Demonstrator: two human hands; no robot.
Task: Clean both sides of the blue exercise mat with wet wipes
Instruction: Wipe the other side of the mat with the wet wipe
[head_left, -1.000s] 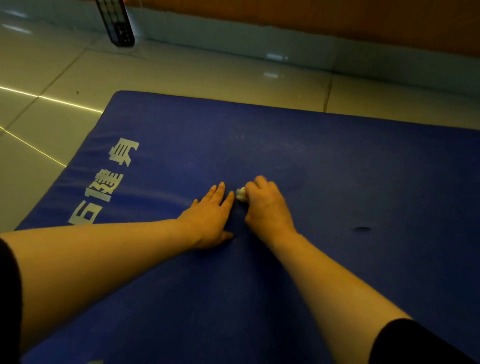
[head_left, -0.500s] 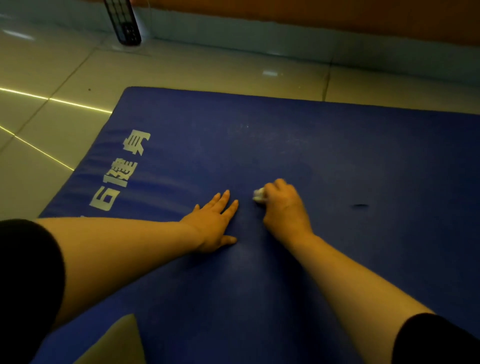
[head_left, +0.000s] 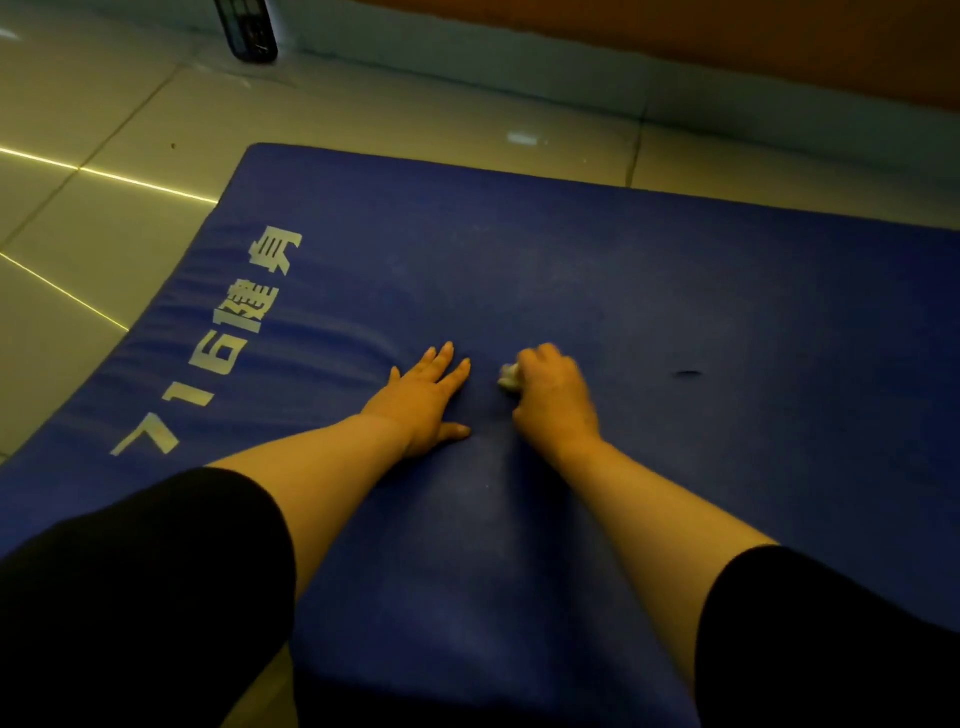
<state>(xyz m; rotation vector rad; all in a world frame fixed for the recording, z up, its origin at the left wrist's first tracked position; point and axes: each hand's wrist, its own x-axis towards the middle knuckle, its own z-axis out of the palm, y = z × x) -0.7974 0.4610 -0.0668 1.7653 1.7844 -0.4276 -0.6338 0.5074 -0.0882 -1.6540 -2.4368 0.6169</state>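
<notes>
Closest to the camera, two black sleeves (head_left: 140, 597) fill the bottom corners, bare forearms reaching out from them over the blue exercise mat (head_left: 675, 322), which lies flat on the tiled floor (head_left: 363, 109). Left hand (head_left: 423, 402) is pressed palm-down on the mat about midway across, fingers straight and spread a little, so that grip is apart and holding nothing. Just beside it, not touching, the right hand (head_left: 556, 400) has its fingers curled, grip clamped on a scrunched-up white wet wipe (head_left: 510, 378) that pokes out on the thumb side and sits against the mat. White print "716" plus some characters (head_left: 228, 343) runs along the mat's left edge. Small dark mark (head_left: 688, 373) on the mat off toward the right edge. Past the far edge it's pale tiles, then a dark slotted object (head_left: 249, 26) standing near the wall at the top left, can't make out what it is
</notes>
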